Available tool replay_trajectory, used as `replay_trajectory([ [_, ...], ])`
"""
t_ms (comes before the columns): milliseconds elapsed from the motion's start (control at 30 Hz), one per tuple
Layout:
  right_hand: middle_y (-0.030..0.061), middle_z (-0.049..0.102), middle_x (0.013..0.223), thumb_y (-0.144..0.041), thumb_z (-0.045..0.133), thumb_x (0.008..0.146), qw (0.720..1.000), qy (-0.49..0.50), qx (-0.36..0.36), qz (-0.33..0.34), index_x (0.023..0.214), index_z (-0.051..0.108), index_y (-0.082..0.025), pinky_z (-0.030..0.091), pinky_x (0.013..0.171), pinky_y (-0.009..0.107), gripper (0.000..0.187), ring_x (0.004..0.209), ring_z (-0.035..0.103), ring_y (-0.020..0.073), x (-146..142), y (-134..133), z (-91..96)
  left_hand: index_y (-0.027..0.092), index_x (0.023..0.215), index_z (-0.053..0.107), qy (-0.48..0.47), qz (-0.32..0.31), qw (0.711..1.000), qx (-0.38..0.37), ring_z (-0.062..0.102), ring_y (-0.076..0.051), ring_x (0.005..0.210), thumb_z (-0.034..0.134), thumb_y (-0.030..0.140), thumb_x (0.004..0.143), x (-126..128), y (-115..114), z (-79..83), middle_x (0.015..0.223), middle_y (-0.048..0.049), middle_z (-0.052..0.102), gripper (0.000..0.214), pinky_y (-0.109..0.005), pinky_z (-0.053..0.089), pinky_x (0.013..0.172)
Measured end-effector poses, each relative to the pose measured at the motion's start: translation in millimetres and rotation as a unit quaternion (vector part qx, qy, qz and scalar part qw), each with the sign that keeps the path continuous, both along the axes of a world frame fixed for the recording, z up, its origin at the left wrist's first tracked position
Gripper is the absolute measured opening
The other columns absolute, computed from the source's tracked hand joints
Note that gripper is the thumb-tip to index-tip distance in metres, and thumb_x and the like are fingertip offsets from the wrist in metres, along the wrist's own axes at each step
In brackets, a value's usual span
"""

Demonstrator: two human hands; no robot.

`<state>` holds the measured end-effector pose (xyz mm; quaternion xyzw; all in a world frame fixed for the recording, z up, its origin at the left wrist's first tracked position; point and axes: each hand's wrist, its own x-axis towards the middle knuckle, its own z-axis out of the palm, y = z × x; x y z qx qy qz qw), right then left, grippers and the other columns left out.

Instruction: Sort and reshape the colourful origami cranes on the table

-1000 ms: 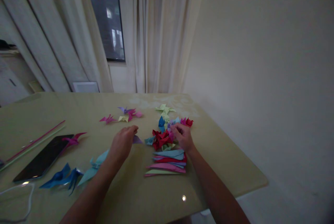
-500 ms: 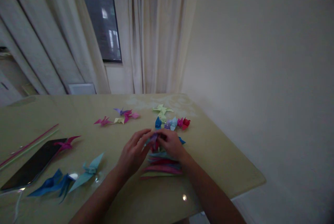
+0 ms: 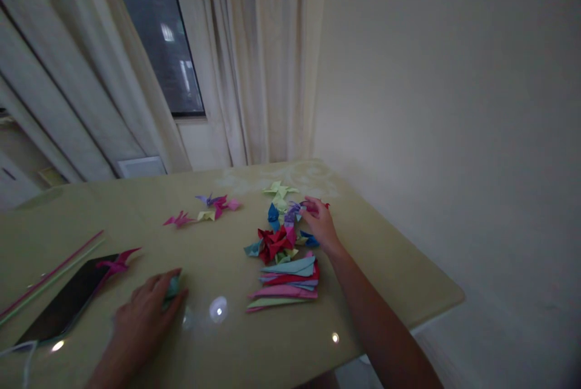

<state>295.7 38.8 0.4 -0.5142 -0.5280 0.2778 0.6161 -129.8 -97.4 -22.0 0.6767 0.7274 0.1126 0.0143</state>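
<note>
My left hand (image 3: 146, 311) is low on the left side of the table, its fingers closed around a teal paper crane (image 3: 172, 288) that shows between thumb and index finger. Over the far right group, the thumb and fingers of my right hand (image 3: 320, 223) pinch a purple paper crane (image 3: 296, 207). Beneath and beside it lie a blue paper crane (image 3: 273, 217) and a pale green one (image 3: 279, 189). Several red folded cranes (image 3: 274, 244) cluster just in front. Nearer me is a stack of folded paper strips (image 3: 290, 283) in several colours.
Further left, pink, purple and yellow cranes (image 3: 219, 205) lie in a loose group. A black phone (image 3: 68, 299) has a magenta crane (image 3: 117, 263) on its corner. Thin pink and green sticks (image 3: 54, 274) lie beside it. A wall (image 3: 431, 135) borders the table's right side.
My hands have parted. The right moved up and right with the purple crane; the left dropped left onto the blue and teal cranes, which it now mostly covers. The red cluster is now uncovered.
</note>
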Motion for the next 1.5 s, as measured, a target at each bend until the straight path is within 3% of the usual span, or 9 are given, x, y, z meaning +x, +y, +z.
replay_trajectory([
  [133,0.0128,0.074,0.113,-0.040,0.071,0.081,0.999,-0.024,0.024,-0.017,0.115,0.071,-0.017,0.058,0.088,0.039,0.040,0.095,0.072,0.0241,-4.2,-7.3,7.0,0.022,0.107,0.069,-0.100,-0.157,0.982,0.011,0.072,-0.028,0.104,0.042,0.039,0.095,45.4,44.9,29.4,0.112,-0.0103,0.075,0.034,-0.044,0.056,0.095],
  [333,0.0075,0.075,0.091,-0.041,0.068,0.091,0.996,-0.055,0.043,0.046,0.104,0.074,-0.018,0.056,0.073,0.032,0.027,0.079,0.070,0.0214,-23.5,-28.7,25.3,0.020,0.128,0.060,-0.214,-0.150,0.950,0.173,0.073,-0.028,0.105,0.057,0.038,0.093,88.5,99.2,47.6,0.113,-0.0109,0.075,0.040,-0.044,0.057,0.096],
  [567,0.0048,0.071,0.090,-0.038,0.074,0.096,0.961,-0.206,0.080,0.165,0.103,0.076,-0.020,0.051,0.071,0.030,0.019,0.075,0.064,0.0190,-54.8,-62.3,37.6,0.027,0.154,0.039,-0.248,-0.190,0.913,0.261,0.074,-0.025,0.108,0.067,0.040,0.096,116.6,70.2,22.7,0.135,-0.0119,0.068,0.066,-0.043,0.062,0.094],
  [733,0.0074,0.071,0.108,-0.040,0.083,0.090,0.916,-0.268,0.116,0.276,0.121,0.071,-0.023,0.052,0.087,0.033,0.037,0.096,0.067,0.0229,-71.5,-84.7,42.2,0.029,0.162,0.026,-0.225,-0.273,0.899,0.259,0.074,-0.027,0.114,0.068,0.034,0.098,136.9,46.5,26.5,0.148,-0.0152,0.061,0.077,-0.041,0.064,0.092],
  [867,0.0067,0.072,0.098,-0.032,0.068,0.102,0.906,-0.280,0.133,0.289,0.106,0.075,-0.023,0.053,0.083,0.032,0.012,0.091,0.067,0.0215,-78.4,-89.2,39.1,0.029,0.165,0.021,-0.211,-0.320,0.886,0.260,0.066,-0.030,0.131,0.061,0.027,0.101,147.9,37.8,32.4,0.150,-0.0170,0.057,0.076,-0.043,0.062,0.101],
  [1067,0.0053,0.074,0.085,-0.037,0.068,0.099,0.972,-0.161,0.105,0.138,0.095,0.076,-0.022,0.055,0.074,0.032,0.018,0.077,0.067,0.0200,-60.9,-71.7,44.1,0.027,0.161,0.029,-0.214,-0.255,0.906,0.262,0.074,-0.025,0.106,0.061,0.041,0.102,130.0,49.8,40.8,0.144,-0.0166,0.059,0.069,-0.038,0.065,0.087],
  [1233,0.0067,0.077,0.086,-0.048,0.072,0.092,0.998,0.014,0.062,0.023,0.101,0.073,-0.019,0.059,0.069,0.034,0.030,0.070,0.070,0.0199,-33.9,-42.4,40.8,0.013,0.143,0.056,0.014,-0.017,0.980,0.197,0.053,-0.049,0.135,0.048,0.040,0.103,90.6,66.3,45.9,0.152,-0.0273,0.052,0.049,-0.070,0.047,0.105],
  [1300,0.0092,0.079,0.094,-0.050,0.075,0.087,0.998,0.051,0.040,0.023,0.107,0.073,-0.018,0.062,0.070,0.036,0.038,0.072,0.073,0.0212,-28.0,-32.6,35.0,0.009,0.139,0.060,0.034,0.045,0.990,0.128,0.053,-0.051,0.133,0.043,0.043,0.104,76.1,71.5,41.9,0.149,-0.0303,0.054,0.052,-0.070,0.048,0.100],
  [1500,0.0104,0.079,0.095,-0.049,0.075,0.085,0.998,0.040,0.033,0.035,0.105,0.075,-0.018,0.063,0.073,0.038,0.037,0.079,0.074,0.0226,-27.6,-25.7,24.3,0.013,0.121,0.069,-0.046,-0.052,0.995,0.068,0.069,-0.031,0.109,0.043,0.024,0.098,63.1,86.2,27.4,0.119,-0.0183,0.073,0.036,-0.046,0.052,0.101],
])
